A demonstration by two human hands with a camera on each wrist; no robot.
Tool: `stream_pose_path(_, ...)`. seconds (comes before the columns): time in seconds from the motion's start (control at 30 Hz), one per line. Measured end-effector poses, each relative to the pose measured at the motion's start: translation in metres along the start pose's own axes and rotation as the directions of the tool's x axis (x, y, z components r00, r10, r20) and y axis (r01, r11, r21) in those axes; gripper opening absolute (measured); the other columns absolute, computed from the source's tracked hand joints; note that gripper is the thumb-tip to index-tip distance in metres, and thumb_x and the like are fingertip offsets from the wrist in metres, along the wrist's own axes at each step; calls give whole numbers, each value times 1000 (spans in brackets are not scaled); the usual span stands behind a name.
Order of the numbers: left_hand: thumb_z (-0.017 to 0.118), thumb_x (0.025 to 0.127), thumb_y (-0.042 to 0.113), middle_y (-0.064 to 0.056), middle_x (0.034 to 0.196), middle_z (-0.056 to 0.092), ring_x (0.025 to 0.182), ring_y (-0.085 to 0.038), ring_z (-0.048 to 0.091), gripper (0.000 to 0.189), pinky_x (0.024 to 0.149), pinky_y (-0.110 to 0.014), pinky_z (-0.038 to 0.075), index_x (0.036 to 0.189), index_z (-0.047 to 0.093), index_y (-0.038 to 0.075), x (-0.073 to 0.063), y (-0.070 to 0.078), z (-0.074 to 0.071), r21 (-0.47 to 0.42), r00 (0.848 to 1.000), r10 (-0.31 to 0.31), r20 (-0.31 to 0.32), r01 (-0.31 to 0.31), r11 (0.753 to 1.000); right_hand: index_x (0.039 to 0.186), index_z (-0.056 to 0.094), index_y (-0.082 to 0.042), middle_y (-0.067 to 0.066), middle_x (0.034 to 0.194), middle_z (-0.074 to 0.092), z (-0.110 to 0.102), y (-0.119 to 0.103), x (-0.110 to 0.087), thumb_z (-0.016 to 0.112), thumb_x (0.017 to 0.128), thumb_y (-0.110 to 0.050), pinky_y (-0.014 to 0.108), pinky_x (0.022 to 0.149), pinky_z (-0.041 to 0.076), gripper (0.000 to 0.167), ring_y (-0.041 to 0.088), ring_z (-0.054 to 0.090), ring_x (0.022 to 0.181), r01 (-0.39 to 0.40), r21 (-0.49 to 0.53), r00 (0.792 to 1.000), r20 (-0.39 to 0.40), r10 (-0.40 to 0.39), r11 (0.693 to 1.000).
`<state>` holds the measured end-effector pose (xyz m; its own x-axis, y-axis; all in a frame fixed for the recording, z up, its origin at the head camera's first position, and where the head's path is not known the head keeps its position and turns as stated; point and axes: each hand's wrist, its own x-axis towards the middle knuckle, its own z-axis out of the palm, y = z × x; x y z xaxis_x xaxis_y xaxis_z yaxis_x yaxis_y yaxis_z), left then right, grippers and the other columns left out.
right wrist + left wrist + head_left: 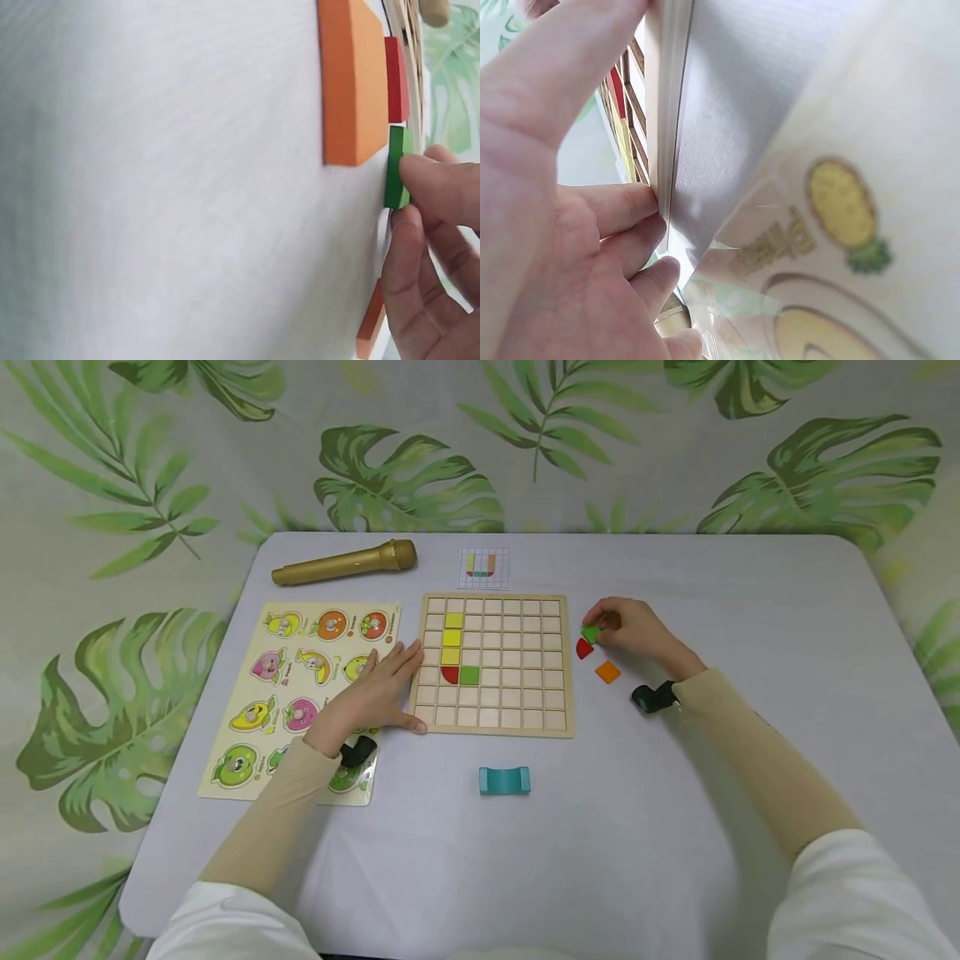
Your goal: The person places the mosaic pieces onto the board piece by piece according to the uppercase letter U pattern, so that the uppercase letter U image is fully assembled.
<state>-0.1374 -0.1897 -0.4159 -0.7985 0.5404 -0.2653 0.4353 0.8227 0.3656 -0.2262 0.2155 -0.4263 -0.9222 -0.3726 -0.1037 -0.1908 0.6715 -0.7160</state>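
Observation:
A wooden grid board (491, 732) lies mid-table with three yellow tiles (452, 638) in a column. Below them sit a red quarter-round tile (450, 675) and a green tile (469, 675) side by side. My left hand (378, 689) rests against the board's left edge, fingers spread. Right of the board, my right hand (637, 627) pinches a loose green tile (397, 166) between thumb and fingers, low over the cloth. Close by lie a loose red tile (584, 648) and an orange tile (608, 672); another orange piece (371, 319) shows beneath the hand in the right wrist view.
A fruit puzzle board (232, 718) lies under my left wrist. Behind it is a gold microphone (345, 564). A small pattern card (483, 568) with a U shape lies beyond the grid board. A teal curved block (505, 782) sits in front.

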Motion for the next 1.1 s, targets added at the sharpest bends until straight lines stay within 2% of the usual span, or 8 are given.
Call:
stream_pose_path(0.23,80,71,48,-15,159,3,144,-35,-2,116,111,-58,-3,151,14,-3,-1,2,-1,-2,1000,0,3,0,1000,100,63,3,18,99,60,-3,-1,-3,64,82,10,42,84,41,19,32,52,91,-13,-10,1000,11,13,1000)
stream_pose_path(0.43,81,70,48,-15,159,3,144,-35,-2,117,111,-57,-3,151,14,-3,-2,3,-2,1,1000,-9,9,9,1000,99,65,2,15,95,61,-9,-1,-9,59,83,8,33,78,41,18,28,52,87,-8,34,1000,21,7,999)
stream_pose_path(0.57,81,70,48,-14,159,3,144,-35,-2,117,111,-57,-3,151,14,-3,-2,3,-2,1,1000,-8,7,8,1000,101,65,2,14,95,61,-14,1,-10,61,85,6,25,73,45,17,23,53,86,-2,105,1000,8,1,994)
stream_pose_path(0.7,81,70,48,-14,159,3,144,-35,-2,117,111,-57,-3,151,14,-3,-1,2,-1,-6,1000,-7,6,7,1000,105,63,3,13,95,60,-14,-2,-9,63,88,2,25,68,50,17,21,55,82,-7,229,1000,17,3,973)
stream_pose_path(0.8,81,70,49,-14,159,2,144,-35,-3,117,111,-57,-3,151,14,-3,-1,1,0,-8,1000,-7,6,7,1000,106,62,6,13,94,59,-11,-9,-7,63,89,2,29,70,53,18,20,56,81,-14,318,999,40,1,948)
stream_pose_path(0.93,80,71,49,-14,159,2,144,-34,-3,117,111,-57,-4,151,13,-3,-1,0,1,-12,1000,-11,13,12,1000,106,62,7,13,91,61,-2,-20,-3,63,88,3,32,70,53,18,22,57,78,-13,381,997,76,-18,925)
stream_pose_path(1.1,80,72,48,-14,159,1,144,-34,-4,116,111,-57,-4,152,12,-2,0,0,0,-16,1000,-8,18,9,1000,104,64,5,11,89,61,15,-36,5,65,87,1,29,68,50,18,23,55,76,-6,366,991,124,-42,931)
